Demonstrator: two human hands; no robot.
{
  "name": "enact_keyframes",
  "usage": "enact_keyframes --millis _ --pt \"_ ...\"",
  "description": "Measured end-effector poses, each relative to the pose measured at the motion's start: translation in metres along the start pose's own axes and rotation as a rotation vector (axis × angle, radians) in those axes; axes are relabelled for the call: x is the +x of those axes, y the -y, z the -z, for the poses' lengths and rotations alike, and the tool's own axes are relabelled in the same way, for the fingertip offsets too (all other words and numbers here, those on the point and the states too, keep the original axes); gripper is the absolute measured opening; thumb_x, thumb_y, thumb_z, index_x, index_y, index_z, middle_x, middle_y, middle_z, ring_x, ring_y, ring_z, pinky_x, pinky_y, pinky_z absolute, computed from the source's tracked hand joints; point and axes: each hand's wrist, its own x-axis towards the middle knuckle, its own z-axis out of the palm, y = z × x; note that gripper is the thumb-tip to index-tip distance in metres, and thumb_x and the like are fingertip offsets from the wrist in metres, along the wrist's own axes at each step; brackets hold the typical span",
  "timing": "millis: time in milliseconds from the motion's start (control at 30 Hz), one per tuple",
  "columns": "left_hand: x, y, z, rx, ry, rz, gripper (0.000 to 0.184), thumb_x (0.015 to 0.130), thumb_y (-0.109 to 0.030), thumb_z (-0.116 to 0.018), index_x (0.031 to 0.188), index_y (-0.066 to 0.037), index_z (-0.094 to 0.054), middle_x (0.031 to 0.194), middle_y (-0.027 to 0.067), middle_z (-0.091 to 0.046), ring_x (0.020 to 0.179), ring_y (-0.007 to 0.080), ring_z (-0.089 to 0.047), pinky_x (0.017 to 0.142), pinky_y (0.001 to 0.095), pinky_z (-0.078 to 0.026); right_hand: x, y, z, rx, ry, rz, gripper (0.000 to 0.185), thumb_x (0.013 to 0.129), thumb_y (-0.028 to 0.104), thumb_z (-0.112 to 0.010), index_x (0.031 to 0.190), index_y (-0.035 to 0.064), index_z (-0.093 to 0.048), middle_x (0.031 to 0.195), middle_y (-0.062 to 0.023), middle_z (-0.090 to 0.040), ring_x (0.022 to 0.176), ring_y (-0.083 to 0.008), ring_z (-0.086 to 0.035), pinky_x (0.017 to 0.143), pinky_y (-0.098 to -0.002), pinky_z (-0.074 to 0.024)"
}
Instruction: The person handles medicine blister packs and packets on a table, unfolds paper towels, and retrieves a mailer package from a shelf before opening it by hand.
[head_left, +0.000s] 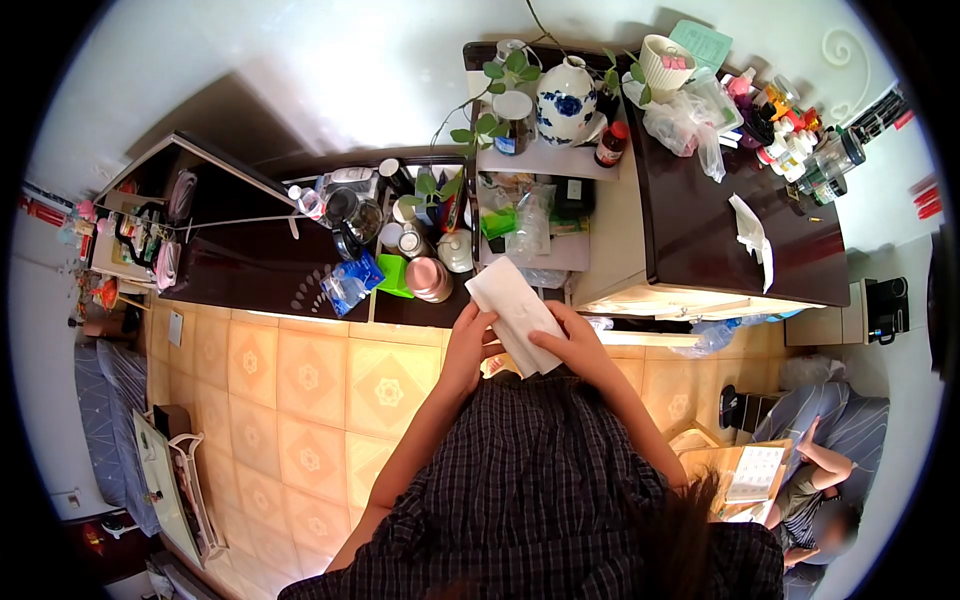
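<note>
A folded white paper tissue (510,312) is held in front of the body, slanting from upper left to lower right. My left hand (468,345) grips its left edge, thumb on top and the other fingers partly behind it. On the right side my right hand (574,342) pinches the tissue with its thumb over the lower part. Just beyond the tissue are a pink container (429,280), a green box (394,276) and an open shelf (583,240) with bags and packets.
A dark cabinet top (690,225) at right bears a crumpled white tissue (752,240), plastic bags (685,120) and bottles. A blue-and-white teapot (568,103) stands above the shelf. A blue packet (350,284) lies left. Another person (805,510) sits at the lower right.
</note>
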Motion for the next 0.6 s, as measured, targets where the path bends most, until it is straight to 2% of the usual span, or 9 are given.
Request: enact_keyframes --millis 67,167,267,367,467,600 --pt "-0.002 -0.001 -0.002 0.015 -0.01 -0.014 0.038 0.097 -0.017 -0.048 0.132 -0.002 -0.049 0.117 0.0112 -0.062 0.099 0.0226 -0.066 0.081 0.0371 -0.058 0.0 0.003 0.007 -0.018 0.087 -0.126 0.052 0.083 0.021 -0.071 0.126 0.0009 -0.05 0.109 -0.0112 -0.061 0.1 -0.0194 -0.06 0.088 -0.0325 -0.0482" --pt "-0.003 0.0 0.0 0.033 -0.025 -0.041 0.038 0.097 -0.016 -0.047 0.132 -0.002 -0.048 0.118 0.0119 -0.062 0.099 0.0229 -0.067 0.081 0.0372 -0.058 0.002 -0.005 0.008 -0.02 0.04 -0.143 0.051 0.081 0.018 -0.069 0.124 -0.0009 -0.05 0.106 -0.0109 -0.061 0.097 -0.0189 -0.059 0.087 -0.0316 -0.0483" --pt "-0.006 -0.007 0.001 0.011 -0.018 -0.054 0.037 0.098 -0.015 -0.047 0.132 -0.001 -0.048 0.117 0.0125 -0.062 0.097 0.023 -0.067 0.081 0.0374 -0.058 0.002 -0.011 0.006 0.111 -0.063 -0.16 0.052 0.08 0.015 -0.067 0.125 -0.0011 -0.048 0.107 -0.0117 -0.06 0.095 -0.0192 -0.06 0.087 -0.031 -0.0477" --pt "-0.006 -0.009 0.007 -0.039 -0.033 -0.096 0.035 0.097 -0.014 -0.048 0.13 -0.001 -0.048 0.115 0.012 -0.062 0.098 0.0228 -0.067 0.082 0.0381 -0.058 0.001 -0.01 0.004 0.261 -0.098 -0.164 0.055 0.08 0.012 -0.066 0.13 0.0004 -0.045 0.111 -0.0131 -0.059 0.099 -0.0196 -0.059 0.089 -0.0318 -0.0475" --pt "-0.008 -0.011 0.009 -0.09 -0.087 -0.142 0.035 0.096 -0.014 -0.055 0.129 -0.002 -0.049 0.113 0.0092 -0.062 0.102 0.0223 -0.065 0.082 0.0388 -0.058 -0.002 0.009 0.002 0.358 -0.036 -0.188 0.06 0.079 0.009 -0.065 0.134 0.0018 -0.041 0.116 -0.0119 -0.057 0.106 -0.02 -0.057 0.093 -0.0316 -0.0451" --pt "-0.012 -0.016 0.005 -0.086 -0.044 -0.131 0.032 0.095 -0.015 -0.058 0.124 -0.001 -0.054 0.111 0.0071 -0.063 0.1 0.0191 -0.064 0.085 0.0333 -0.055 0.006 -0.02 -0.002 0.288 0.003 -0.091 0.062 0.08 0.007 -0.063 0.138 0.0034 -0.04 0.123 -0.0105 -0.055 0.115 -0.0192 -0.053 0.098 -0.0302 -0.042"
